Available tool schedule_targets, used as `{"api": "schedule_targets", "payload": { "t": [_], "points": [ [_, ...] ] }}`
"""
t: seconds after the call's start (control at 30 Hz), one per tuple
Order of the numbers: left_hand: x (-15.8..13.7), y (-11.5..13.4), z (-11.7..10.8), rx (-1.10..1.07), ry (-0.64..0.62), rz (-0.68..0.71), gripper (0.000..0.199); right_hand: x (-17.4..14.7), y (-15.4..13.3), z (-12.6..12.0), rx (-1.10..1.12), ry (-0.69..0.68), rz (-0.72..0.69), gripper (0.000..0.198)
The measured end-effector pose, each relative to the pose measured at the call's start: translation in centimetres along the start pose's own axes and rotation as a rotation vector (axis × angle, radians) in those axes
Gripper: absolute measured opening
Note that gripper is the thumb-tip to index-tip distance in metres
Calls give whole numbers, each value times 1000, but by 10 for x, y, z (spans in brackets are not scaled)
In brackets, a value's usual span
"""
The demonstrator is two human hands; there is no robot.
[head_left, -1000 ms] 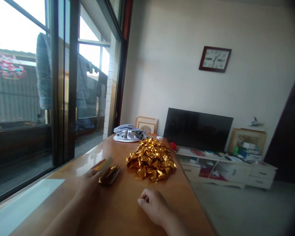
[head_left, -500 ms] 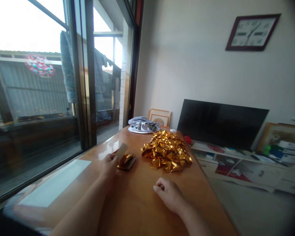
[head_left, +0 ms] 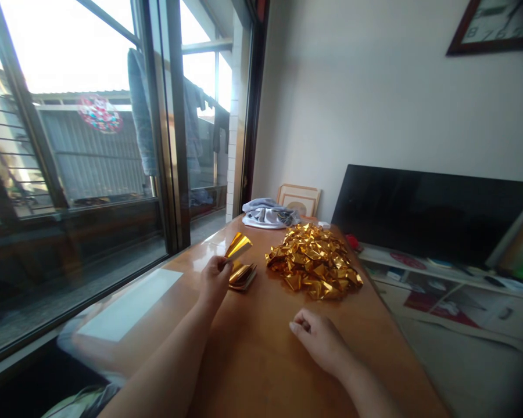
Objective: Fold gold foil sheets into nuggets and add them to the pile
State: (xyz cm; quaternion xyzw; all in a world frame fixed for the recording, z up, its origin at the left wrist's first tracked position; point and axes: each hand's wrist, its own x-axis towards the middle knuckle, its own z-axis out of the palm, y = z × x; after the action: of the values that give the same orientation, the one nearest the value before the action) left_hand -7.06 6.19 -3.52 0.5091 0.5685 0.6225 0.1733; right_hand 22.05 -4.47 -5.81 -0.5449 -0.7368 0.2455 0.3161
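My left hand (head_left: 215,280) pinches a sheet of gold foil paper (head_left: 239,246), held up and curved over the table. Just beyond and below that hand lies a small stack of gold foil paper (head_left: 244,277), its edges curling upward. My right hand (head_left: 316,334) is closed with its fingers curled, close to the tabletop; whether anything small is inside the fingers is hidden. Ahead of it rises a big heap of folded gold foil pieces (head_left: 316,261), apart from both hands.
The wooden table (head_left: 253,354) runs away from me beside a window. Folded grey cloth (head_left: 270,213) lies at its far end, near a framed picture (head_left: 300,200). A television (head_left: 427,215) stands on a low cabinet (head_left: 475,299) to the right.
My left hand has raised a sheet off the stack, and its gold side now shows. The right hand stays curled in much the same place. The view has swung left.
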Motion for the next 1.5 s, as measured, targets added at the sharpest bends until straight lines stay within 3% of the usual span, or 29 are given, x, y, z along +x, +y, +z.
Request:
{"api": "schedule_targets", "payload": {
  "t": [0.17,0.33,0.47,0.6,0.7,0.93,1.03,1.17,1.27,1.5],
  "points": [
    [-14,12,9,16,-91,294,15,2,-1,-3,81,71,-10,30],
    [-30,36,15,21,-265,560,7,7,-1,-8,373,166,109,43],
    [-47,60,18,29,-425,668,15,9,-7,-16,668,240,262,53],
    [-64,82,19,-41,-610,709,18,12,-9,-24,898,364,315,54],
    [-71,97,20,-51,-750,702,17,15,-5,-29,1027,435,339,52],
    [-74,117,23,-47,-938,597,9,18,-1,-41,1137,525,357,47],
    [-68,111,31,-16,-903,480,21,19,-3,-44,1153,524,362,50],
    [-63,92,48,0,-769,360,16,18,-8,-45,1200,465,325,51],
    [-68,76,57,-45,-791,248,25,15,-12,-46,1186,458,310,43],
    [-75,47,64,-36,-766,190,34,7,-19,-46,1063,378,221,21]
  ]
}}
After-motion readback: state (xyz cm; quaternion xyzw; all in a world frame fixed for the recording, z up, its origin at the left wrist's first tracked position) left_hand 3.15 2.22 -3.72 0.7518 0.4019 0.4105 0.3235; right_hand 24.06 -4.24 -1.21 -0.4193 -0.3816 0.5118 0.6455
